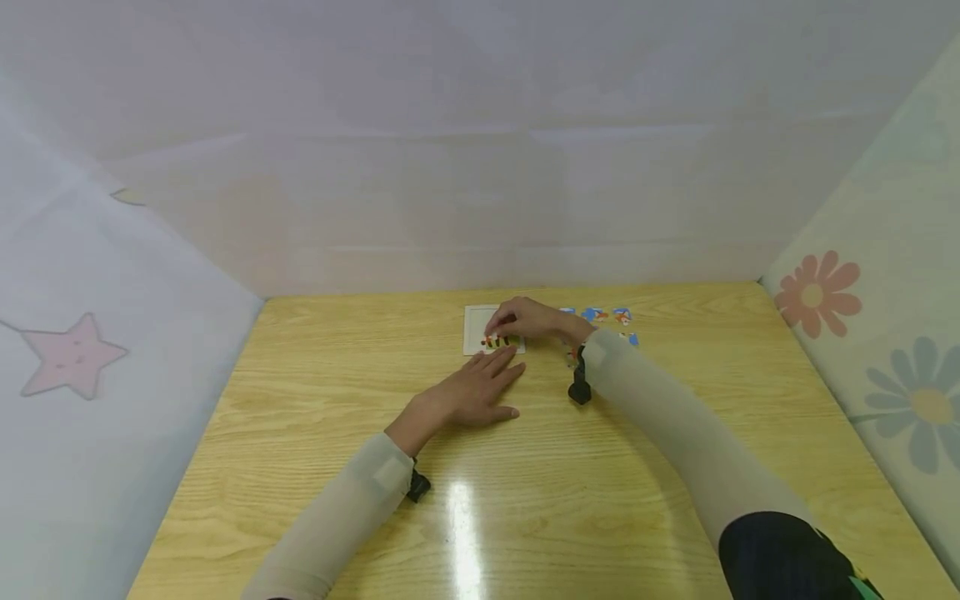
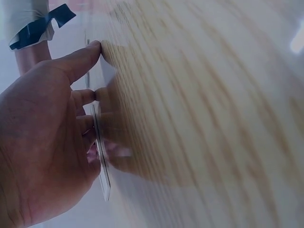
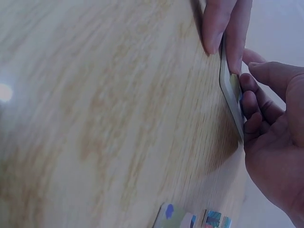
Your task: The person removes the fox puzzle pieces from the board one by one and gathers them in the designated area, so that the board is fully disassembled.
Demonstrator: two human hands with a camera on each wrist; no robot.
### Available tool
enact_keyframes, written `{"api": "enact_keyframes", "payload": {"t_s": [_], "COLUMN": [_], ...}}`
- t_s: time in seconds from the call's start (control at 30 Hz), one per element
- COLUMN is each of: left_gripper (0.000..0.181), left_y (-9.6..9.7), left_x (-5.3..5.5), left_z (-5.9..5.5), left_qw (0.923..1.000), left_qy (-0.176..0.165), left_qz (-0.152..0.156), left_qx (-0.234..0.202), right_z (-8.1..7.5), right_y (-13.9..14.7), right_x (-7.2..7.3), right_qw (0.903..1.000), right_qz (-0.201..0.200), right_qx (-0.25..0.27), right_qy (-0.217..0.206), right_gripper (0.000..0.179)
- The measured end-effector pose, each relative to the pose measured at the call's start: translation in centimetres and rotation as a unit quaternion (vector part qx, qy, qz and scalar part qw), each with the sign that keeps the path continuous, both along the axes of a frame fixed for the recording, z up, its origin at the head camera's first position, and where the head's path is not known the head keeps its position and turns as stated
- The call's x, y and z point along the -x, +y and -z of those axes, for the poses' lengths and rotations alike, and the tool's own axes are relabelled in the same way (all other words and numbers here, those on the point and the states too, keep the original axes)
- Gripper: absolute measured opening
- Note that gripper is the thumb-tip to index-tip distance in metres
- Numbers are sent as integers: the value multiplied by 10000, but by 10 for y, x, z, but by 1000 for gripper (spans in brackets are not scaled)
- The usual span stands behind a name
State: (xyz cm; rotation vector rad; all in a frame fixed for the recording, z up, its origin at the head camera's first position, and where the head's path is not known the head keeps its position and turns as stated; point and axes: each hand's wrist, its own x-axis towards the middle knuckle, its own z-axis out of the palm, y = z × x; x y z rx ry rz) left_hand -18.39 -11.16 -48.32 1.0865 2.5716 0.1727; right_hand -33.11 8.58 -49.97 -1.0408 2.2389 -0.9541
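Note:
A small white puzzle tray (image 1: 471,321) lies near the table's far edge, with yellow-and-black striped puzzle pieces (image 1: 502,342) in its lower part. My left hand (image 1: 480,392) lies at the tray's near side, fingers straight and thumb spread; its foremost fingertips rest on the near rim. Over the tray from the right bends my right hand (image 1: 528,318), thumb and fingers brought together at a piece by the striped picture. In the right wrist view, the curled right hand (image 3: 275,109) meets the tray's face (image 3: 230,97); its fingers hide most of the piece.
Several loose colourful puzzle pieces (image 1: 622,316) lie on the wooden table (image 1: 337,375) right of the tray, some partly behind the right forearm. A pale cloth wall (image 1: 450,208) rises behind the table, and printed side walls stand left and right.

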Motion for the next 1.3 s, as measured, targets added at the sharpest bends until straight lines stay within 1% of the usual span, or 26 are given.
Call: {"api": "enact_keyframes", "payload": {"t_s": [0.1,0.3,0.43,0.67,0.97,1.3], "left_gripper": [81,81,82,82,82,82], "left_y": [0,-1,-2,-1,-1,-1], "left_x": [0,1,1,1,1,4], "left_z": [1,1,1,1,1,3], "left_qw": [10000,9999,9999,9998,9999,9999], "left_qy": [62,15,-1,-71,-68,-21], "left_qz": [-34,-102,-94,-131,-116,-66], "left_qx": [-15,4,40,115,79,91], "right_z": [-1,-4,-4,-1,-3,1], "right_y": [-1,-3,-4,-4,-2,-1], "right_x": [-1,-3,-2,-2,-4,-2], "right_qw": [9999,9995,9993,9981,9977,9980], "right_qz": [42,115,96,176,146,243], "right_qx": [-68,-128,-78,77,213,236], "right_qy": [-108,-267,-352,-592,-624,-532], "right_gripper": [24,25,24,22,20,20]}}
